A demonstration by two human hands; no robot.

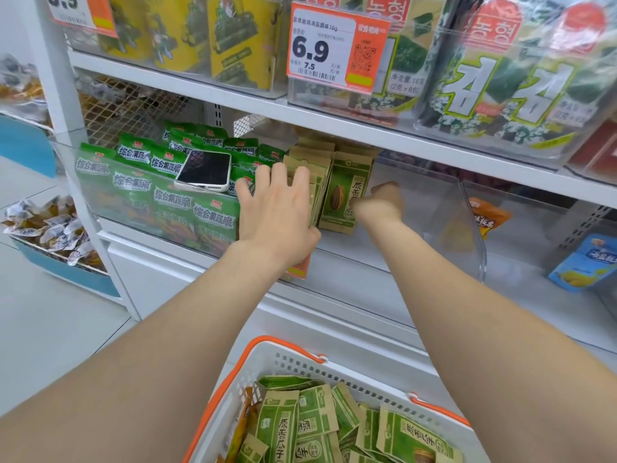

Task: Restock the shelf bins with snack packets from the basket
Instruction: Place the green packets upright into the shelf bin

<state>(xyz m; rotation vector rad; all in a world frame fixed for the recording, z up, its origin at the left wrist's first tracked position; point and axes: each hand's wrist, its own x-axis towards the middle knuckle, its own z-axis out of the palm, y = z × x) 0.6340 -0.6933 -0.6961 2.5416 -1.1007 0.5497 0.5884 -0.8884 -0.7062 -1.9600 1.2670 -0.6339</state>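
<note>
1. Many seed packets (317,426) remain in the basket (267,355); restocking is judged partly done.
2. One short upright row (345,192) is stood in the clear bin (444,208).
3. It is steadied by the flat left hand (277,205); the right hand's (384,198) grasp cannot be told.

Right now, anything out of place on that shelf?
Yes: a phone lies screen-up, slightly tilted, on top of the green snack packets in the left bin. It is not stock. The seed packets to their right stand upright in a row. I see nothing spilled or torn.
</note>
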